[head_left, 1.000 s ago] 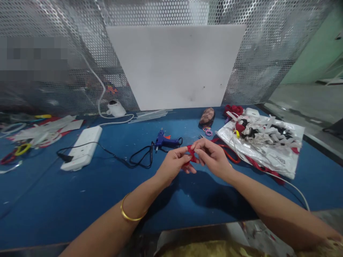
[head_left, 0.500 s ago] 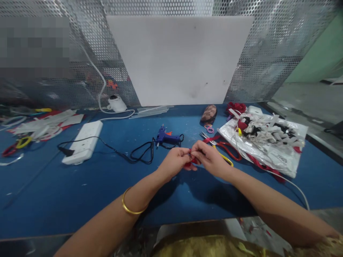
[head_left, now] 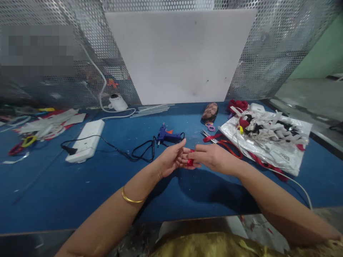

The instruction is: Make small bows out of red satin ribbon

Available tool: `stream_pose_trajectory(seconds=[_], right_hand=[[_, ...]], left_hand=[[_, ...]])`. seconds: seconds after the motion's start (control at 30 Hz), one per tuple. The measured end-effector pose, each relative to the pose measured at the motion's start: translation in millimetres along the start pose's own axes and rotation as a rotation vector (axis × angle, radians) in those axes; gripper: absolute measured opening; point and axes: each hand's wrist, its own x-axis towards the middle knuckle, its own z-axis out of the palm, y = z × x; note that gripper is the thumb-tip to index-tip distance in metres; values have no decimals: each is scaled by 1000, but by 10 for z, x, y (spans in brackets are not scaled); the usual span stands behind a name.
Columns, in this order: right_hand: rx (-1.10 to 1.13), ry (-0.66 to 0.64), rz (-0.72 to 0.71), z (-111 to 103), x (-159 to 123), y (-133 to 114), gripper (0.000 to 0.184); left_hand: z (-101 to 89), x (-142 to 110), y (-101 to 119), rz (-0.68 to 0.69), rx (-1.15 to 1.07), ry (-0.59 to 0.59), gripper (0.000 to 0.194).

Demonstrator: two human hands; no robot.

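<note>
As the curled right hand holds red fabric against half-open left hand, most is hidden. Ribbon crosses scissors at two o'clock.

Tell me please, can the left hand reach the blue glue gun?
Probably yes: the blue glue gun lies just beyond the left hand, nothing visibly between, though it touches red fabric.

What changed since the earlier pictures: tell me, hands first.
The left hand has opened, its thumb lifted away from the red piece; the right hand has turned flatter, its fingers across the piece. Blue glue gun, scissors and white power strip stayed put.
</note>
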Motion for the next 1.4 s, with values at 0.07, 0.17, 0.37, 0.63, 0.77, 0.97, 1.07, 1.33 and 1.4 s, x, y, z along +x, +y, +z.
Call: stream_pose_trajectory(seconds=[0.07,0.17,0.37,0.63,0.77,0.97,1.07,1.33,1.4], right_hand=[[-84,-30,-51,12,2,-11,28],[-136,-8,-98,79,9,-37,26],[-41,56,-80,179,23,-41,21],[942,565,485,240,96,-21,8],[1147,736,595,287,143,-52,5],[1528,809,731,311,163,-37,19],[1617,816,783,315,162,-31,23],[1362,819,678,317,169,-39,12],[1327,808,658,325,178,-46,9]], left_hand=[[-7,5,1,-21,-23,-11,61],[-12,17,-8,-29,-4,-15,64],[9,4,-16,-17,22,11,63],[180,-3,-86,275,137,256,37],[219,42,-154,409,101,330,27],[263,100,-225,529,-20,331,23],[286,122,-244,552,-87,329,23],[276,104,-198,497,-107,390,20],[271,99,-197,489,-92,412,20]])
